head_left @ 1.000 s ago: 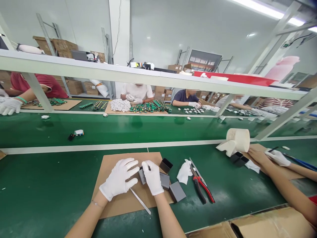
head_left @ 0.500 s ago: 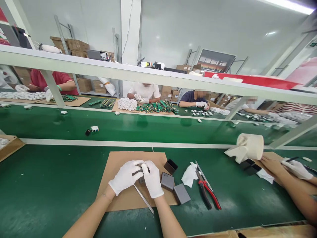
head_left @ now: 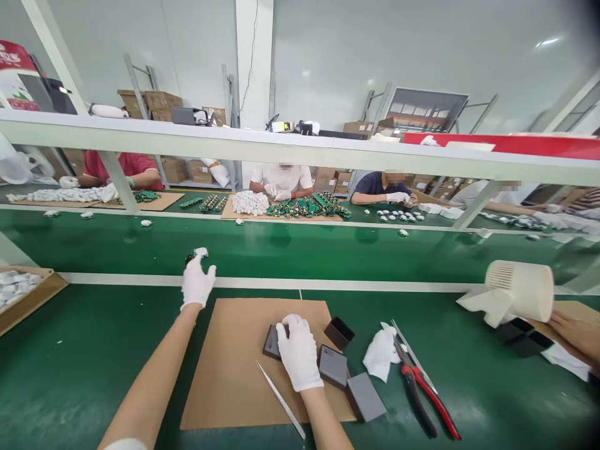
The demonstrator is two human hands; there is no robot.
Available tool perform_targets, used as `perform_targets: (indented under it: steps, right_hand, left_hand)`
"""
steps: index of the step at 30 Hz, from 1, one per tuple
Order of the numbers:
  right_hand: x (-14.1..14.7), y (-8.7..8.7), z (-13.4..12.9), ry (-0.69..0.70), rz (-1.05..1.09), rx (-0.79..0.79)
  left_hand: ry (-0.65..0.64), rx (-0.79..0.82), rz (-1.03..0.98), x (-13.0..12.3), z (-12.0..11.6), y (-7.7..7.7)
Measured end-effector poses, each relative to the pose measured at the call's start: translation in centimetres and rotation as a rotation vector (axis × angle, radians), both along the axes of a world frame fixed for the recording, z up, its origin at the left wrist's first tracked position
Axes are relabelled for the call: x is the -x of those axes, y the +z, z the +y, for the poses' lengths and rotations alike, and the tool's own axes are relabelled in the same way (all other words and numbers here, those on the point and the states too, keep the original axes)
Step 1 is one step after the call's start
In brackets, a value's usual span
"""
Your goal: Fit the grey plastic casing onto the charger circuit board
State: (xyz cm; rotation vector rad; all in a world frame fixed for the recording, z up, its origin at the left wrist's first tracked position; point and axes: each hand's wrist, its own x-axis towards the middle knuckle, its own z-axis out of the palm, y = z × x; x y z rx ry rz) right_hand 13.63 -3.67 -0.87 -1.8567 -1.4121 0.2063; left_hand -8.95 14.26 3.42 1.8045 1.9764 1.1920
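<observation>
Left hand [head_left: 197, 282] stretched to conveyor, fingers spread, fingertips at small black-white part [head_left: 199, 254]. Right hand [head_left: 299, 351] flat, fingers together, pressing dark grey case [head_left: 272, 340] on cardboard mat [head_left: 232, 375] atop tabletop; tweezers [head_left: 281, 400] just beside wrist.

White cloth gloves [head_left: 300, 350], matt grey plastic boxes [head_left: 332, 365], brown cardboard mat [head_left: 234, 375], glossy green belt [head_left: 304, 247].

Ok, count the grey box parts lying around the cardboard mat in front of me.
4: one grey part under the right hand, one just right of that hand, one off the cardboard mat's right corner, and one open dark shell behind them. The hand may hide more.
</observation>
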Motion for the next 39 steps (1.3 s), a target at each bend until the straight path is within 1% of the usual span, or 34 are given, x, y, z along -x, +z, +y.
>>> perform_targets:
  steps: [2,3,5,7,10,12,15,17,18,20,23,26,29,30,32,33,35,37,39]
  right_hand:
    - [0.3,0.2,0.2,-0.006,-0.025,-0.013]
    - [0.4,0.2,0.3,0.000,-0.047,-0.016]
    - [0.5,0.2,0.5,0.011,-0.113,-0.007]
    - [0.5,0.1,0.6,0.015,-0.189,0.012]
    - [0.4,0.0,0.6,0.013,-0.241,0.023]
    - [0.4,0.0,0.6,0.011,-0.249,0.024]
    - [0.3,0.2,0.5,0.014,-0.231,0.002]
    - [0.3,0.3,0.5,0.023,-0.189,-0.034]
    - [0.2,0.4,0.4,0.031,-0.159,-0.060]
    - [0.2,0.4,0.3,0.069,-0.067,-0.124]
    - [0.2,0.4,0.2,0.192,0.190,-0.189]
    - [0.3,1.0,0.1,0.366,0.541,-0.144]
    - [0.5,2.8,-1.0,0.606,0.807,-0.083]
    - [0.6,3.6,-1.6,0.677,0.845,-0.043]
    - [0.8,5.2,-3.4,0.774,0.840,0.076]
    - [0.9,6.0,-4.3,0.791,0.818,0.136]
    - [1.0,7.0,-6.2,0.778,0.800,0.217]
    - [0.9,7.3,-7.7,0.738,0.853,0.236]
    - [0.5,6.7,-8.9,0.701,1.014,0.196]
  left_hand:
    - [0.173,0.084,0.005,2.1,2.7,0.4]
    - [0.236,0.132,0.006,2.8,3.6,0.4]
    - [0.308,0.221,0.011,3.6,4.9,0.2]
    - [0.323,0.289,0.013,3.8,5.7,-0.1]
    - [0.292,0.345,-0.024,3.4,6.4,-0.3]
    - [0.234,0.350,-0.082,2.9,6.7,0.1]
    - [0.094,0.316,-0.184,2.1,6.6,1.4]
    - [-0.007,0.279,-0.235,1.4,5.6,2.5]
    - [-0.057,0.260,-0.252,1.1,4.8,3.1]
    - [-0.165,0.216,-0.269,0.4,2.5,4.4]
    - [-0.371,0.143,-0.244,-0.8,-2.4,6.1]
    - [-0.616,0.114,-0.149,-2.3,-7.8,7.7]
    - [-0.788,0.114,-0.012,-4.0,-12.4,9.3]
    - [-0.821,0.114,0.035,-4.5,-13.7,9.8]
    - [-0.856,0.107,0.129,-5.5,-16.1,10.7]
    - [-0.862,0.100,0.172,-6.0,-17.2,11.1]
    - [-0.856,0.083,0.245,-7.1,-19.4,11.9]
    - [-0.848,0.063,0.294,-8.1,-21.1,12.7]
    - [-0.871,0.033,0.320,-8.7,-22.2,13.4]
